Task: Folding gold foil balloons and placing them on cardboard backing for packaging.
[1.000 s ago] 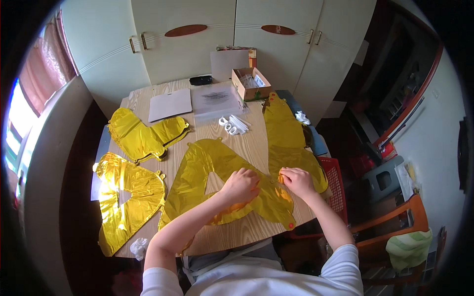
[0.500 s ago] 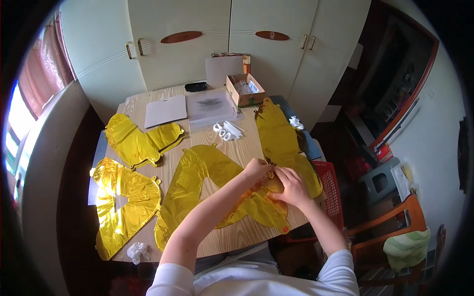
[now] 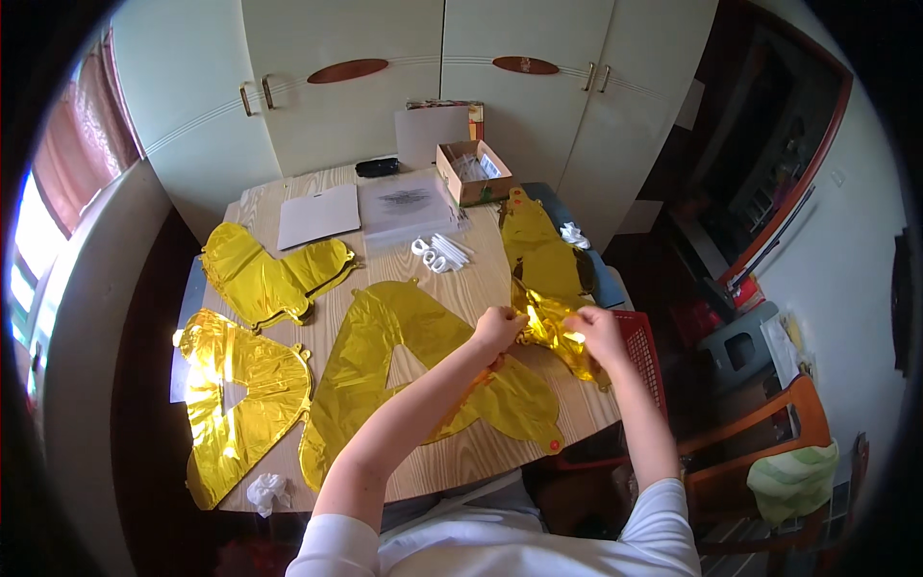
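Observation:
Flat, deflated gold foil balloons lie about the table. At the right, one foil balloon (image 3: 543, 245) has its near end lifted and crumpled between my hands. My left hand (image 3: 500, 329) pinches its left edge, fingers closed. My right hand (image 3: 598, 337) is closed on the raised foil at its right side. Below my left hand and forearm spreads a large A-shaped foil balloon (image 3: 380, 332), partly covered by the arm. Two further balloons are at the left: a bent one (image 3: 274, 274) farther back and a shiny one (image 3: 260, 370) nearer.
White ribbon rolls and sticks (image 3: 442, 252) lie mid-table. Behind them are a grey board (image 3: 317, 216), a clear plastic sheet (image 3: 409, 207), a black tray (image 3: 377, 167) and a cardboard box (image 3: 471, 192). Crumpled tissue (image 3: 267, 492) rests near the front edge. A red basket (image 3: 642, 356) and wooden chair (image 3: 798, 413) stand right.
My right hand has moved right and up, lifting and crumpling the near end of the right balloon. My left hand has stayed almost in place.

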A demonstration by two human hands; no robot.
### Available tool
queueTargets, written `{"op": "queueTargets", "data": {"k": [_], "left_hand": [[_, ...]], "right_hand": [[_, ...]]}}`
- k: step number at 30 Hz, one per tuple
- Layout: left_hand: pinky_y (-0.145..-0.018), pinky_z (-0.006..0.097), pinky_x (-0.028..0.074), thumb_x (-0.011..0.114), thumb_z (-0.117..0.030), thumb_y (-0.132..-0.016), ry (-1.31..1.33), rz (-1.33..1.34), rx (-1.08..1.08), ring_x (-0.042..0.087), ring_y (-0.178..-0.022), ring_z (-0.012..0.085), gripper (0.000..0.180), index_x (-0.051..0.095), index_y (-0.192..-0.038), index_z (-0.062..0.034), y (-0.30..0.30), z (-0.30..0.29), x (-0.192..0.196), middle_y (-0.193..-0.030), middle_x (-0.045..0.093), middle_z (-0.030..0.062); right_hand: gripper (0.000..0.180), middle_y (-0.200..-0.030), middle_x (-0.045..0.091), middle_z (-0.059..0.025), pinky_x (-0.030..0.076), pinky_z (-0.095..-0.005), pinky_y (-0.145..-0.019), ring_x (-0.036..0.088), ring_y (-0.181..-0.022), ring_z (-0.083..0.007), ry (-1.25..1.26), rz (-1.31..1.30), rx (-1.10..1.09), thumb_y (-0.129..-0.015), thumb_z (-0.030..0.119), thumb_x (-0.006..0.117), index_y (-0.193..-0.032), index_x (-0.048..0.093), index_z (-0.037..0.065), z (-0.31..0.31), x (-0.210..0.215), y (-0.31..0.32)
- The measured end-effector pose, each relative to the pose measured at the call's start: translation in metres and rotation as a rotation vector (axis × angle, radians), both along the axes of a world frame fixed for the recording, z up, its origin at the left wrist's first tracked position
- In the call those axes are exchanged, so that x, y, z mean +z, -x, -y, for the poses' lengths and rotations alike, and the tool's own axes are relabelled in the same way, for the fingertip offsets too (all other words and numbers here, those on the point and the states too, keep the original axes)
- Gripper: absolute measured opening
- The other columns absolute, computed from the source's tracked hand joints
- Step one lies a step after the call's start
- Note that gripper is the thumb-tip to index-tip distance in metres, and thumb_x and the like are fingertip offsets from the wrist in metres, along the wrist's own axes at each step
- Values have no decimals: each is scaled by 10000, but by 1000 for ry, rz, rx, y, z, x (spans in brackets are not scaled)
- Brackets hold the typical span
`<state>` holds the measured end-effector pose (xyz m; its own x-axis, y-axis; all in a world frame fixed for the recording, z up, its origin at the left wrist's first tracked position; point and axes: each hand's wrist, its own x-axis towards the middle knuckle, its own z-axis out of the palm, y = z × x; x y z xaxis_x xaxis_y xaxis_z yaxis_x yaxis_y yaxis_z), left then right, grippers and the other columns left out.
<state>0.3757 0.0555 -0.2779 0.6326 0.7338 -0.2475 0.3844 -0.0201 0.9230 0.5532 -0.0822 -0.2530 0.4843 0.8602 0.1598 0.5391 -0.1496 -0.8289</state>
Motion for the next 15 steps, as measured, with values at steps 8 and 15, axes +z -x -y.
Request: {"op": "queueTargets", "data": {"k": [8, 15], "left_hand": [[-657, 361, 541, 687, -305, -842, -181, -128, -101, 674, -671, 225, 348, 709, -865, 41, 6, 4, 9, -754, 704, 132], [-666, 355, 543, 665, -286, -815, -167, -209, -155, 681, -671, 235, 305, 727, -792, 12, -1, -3, 19, -702, 698, 124]], "right_hand": [[288, -707, 581, -198, 444, -419, -596, 594, -667, -379, -78, 452, -163, -907, 265, 632, -825, 542, 4, -48, 85, -60], [285, -808, 644, -186, 465, -499, -672, 616, -822, -425, -119, 582, -339, -943, 336, 571, -891, 565, 56, -98, 129, -108]]}}
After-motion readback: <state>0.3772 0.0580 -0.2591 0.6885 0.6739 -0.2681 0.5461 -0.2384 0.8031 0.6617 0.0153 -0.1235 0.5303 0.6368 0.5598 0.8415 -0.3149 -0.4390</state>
